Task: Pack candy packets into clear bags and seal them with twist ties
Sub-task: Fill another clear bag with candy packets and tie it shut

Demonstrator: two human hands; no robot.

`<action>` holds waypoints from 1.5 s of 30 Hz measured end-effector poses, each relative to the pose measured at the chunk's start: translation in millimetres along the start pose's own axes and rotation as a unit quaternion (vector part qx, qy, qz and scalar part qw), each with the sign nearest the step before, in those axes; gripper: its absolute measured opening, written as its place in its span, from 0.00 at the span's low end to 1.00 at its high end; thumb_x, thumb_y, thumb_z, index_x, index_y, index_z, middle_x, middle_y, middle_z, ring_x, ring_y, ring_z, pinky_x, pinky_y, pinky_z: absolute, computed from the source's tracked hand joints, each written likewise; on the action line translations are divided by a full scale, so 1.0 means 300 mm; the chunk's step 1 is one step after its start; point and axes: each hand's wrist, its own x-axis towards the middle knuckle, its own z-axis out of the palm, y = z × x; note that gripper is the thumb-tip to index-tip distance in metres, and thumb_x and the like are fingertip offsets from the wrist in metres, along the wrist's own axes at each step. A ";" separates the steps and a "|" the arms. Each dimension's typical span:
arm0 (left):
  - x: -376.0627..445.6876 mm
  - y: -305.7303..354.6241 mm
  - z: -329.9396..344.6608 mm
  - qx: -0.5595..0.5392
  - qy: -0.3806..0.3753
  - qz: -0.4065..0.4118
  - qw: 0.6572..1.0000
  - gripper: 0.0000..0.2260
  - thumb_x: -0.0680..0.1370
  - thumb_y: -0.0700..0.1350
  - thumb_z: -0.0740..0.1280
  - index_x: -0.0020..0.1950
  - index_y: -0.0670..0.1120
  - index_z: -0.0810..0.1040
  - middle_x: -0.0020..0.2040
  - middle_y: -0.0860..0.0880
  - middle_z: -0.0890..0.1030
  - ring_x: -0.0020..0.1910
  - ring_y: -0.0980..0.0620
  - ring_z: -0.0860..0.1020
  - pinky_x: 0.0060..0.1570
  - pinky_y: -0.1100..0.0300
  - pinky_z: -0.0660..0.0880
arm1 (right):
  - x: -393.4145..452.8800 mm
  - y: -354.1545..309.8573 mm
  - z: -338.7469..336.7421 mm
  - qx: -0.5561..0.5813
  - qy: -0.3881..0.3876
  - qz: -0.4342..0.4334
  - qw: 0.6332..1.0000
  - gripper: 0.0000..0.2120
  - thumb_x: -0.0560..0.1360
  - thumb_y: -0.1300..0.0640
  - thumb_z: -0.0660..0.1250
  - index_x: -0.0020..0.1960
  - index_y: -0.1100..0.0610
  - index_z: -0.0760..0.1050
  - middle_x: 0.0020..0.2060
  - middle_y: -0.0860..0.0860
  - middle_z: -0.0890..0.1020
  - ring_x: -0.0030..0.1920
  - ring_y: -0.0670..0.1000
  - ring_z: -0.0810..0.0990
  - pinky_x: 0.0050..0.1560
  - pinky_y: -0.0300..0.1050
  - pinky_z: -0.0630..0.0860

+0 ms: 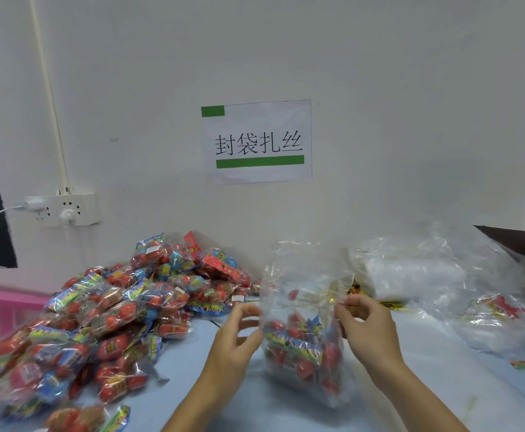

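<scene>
Both hands pinching neck of bag: left hand, right hand. Loose grip risking candy spilling onto counter.

The light is bright and soft, with faint shadows. The candy pile looks blurry. Shiny spots glint on the clear bags. Edges bend.

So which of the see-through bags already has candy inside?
The upright clear plastic bag held between the left hand and right hand. Red candy packets fill its bottom; the clear bags stacked at right look empty.
</scene>
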 end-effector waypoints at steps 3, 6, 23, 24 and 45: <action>0.008 -0.018 0.006 0.076 0.016 0.029 0.997 0.02 0.80 0.43 0.68 0.47 0.48 0.78 0.43 0.57 0.82 0.47 0.55 0.81 0.46 0.67 0.74 | -0.002 -0.016 0.000 0.014 0.007 -0.020 1.000 0.06 0.77 0.61 0.71 0.44 0.52 0.81 0.39 0.50 0.85 0.44 0.52 0.84 0.46 0.55 0.83; 0.018 -0.010 0.011 0.103 0.081 0.067 0.989 0.08 0.79 0.38 0.68 0.43 0.49 0.78 0.38 0.58 0.81 0.40 0.58 0.80 0.41 0.70 0.73 | 0.007 -0.032 -0.010 0.039 0.028 -0.050 0.998 0.08 0.77 0.63 0.70 0.45 0.51 0.81 0.37 0.47 0.85 0.38 0.46 0.84 0.37 0.43 0.83; 0.001 0.006 0.007 0.088 0.041 0.026 0.995 0.06 0.81 0.40 0.65 0.44 0.45 0.74 0.41 0.56 0.79 0.48 0.60 0.79 0.37 0.69 0.71 | 0.005 -0.303 -0.047 0.010 0.029 -0.236 0.971 0.17 0.79 0.66 0.61 0.55 0.45 0.78 0.53 0.41 0.80 0.53 0.36 0.77 0.48 0.34 0.73; 0.000 0.006 0.008 0.089 0.041 0.028 0.995 0.07 0.81 0.40 0.65 0.43 0.46 0.73 0.40 0.55 0.79 0.48 0.60 0.79 0.36 0.69 0.71 | 0.013 -0.339 -0.040 -0.012 -0.005 -0.247 0.969 0.16 0.79 0.64 0.61 0.54 0.46 0.80 0.51 0.40 0.81 0.52 0.36 0.77 0.49 0.32 0.73; 0.005 -0.020 0.008 0.119 0.046 0.033 0.991 0.06 0.80 0.44 0.65 0.43 0.50 0.75 0.45 0.55 0.79 0.50 0.61 0.78 0.37 0.64 0.72 | 0.140 -0.548 0.136 -0.665 -0.418 -0.013 0.619 0.10 0.78 0.63 0.59 0.51 0.59 0.79 0.36 0.51 0.81 0.28 0.47 0.79 0.35 0.37 0.75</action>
